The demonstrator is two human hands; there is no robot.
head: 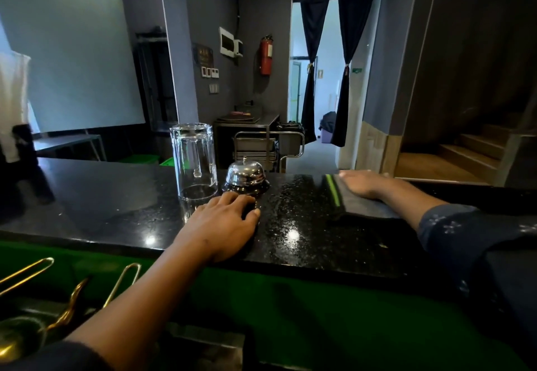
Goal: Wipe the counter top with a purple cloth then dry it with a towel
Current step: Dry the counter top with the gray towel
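Note:
A glossy black speckled counter top point(305, 225) runs across the view. My right hand point(366, 184) lies flat, fingers straight, pressing on a dark cloth with a green stripe point(348, 199) at the counter's far right. My left hand point(223, 222) rests on the counter just in front of a chrome service bell point(245, 174), its fingers curved downward over something dark that I cannot make out. The counter surface between the hands looks wet and shiny.
An upturned clear glass mug point(195, 161) stands left of the bell. A dark object point(23, 167) sits at the counter's far left. Below the counter edge runs a green ledge point(290, 298) with gold-coloured bar tools point(69, 306) at the lower left.

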